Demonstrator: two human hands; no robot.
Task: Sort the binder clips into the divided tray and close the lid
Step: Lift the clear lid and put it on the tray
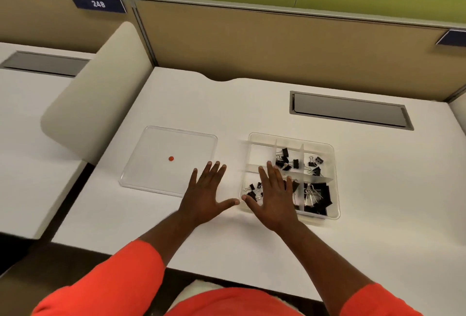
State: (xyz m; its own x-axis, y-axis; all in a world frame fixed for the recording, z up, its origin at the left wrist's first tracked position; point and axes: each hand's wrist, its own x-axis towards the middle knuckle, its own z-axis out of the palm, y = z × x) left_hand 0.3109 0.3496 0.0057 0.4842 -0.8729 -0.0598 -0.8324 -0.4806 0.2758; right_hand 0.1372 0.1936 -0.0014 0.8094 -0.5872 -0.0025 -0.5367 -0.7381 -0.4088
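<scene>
The tray (261,154) is a clear, square plastic box with rounded corners, split by translucent dividers, sitting flat on the counter (252,103) right of centre. Its lid (156,164) is off, a clear flat square lying just left of it, with a small red dot (171,158) at its middle. The binder clips (316,197) are black with silver wire handles, all inside the tray: the largest heaped in the near right compartment, middling ones in the far middle, a few small ones far right, more small ones near left, partly hidden under my right hand (273,197).
</scene>
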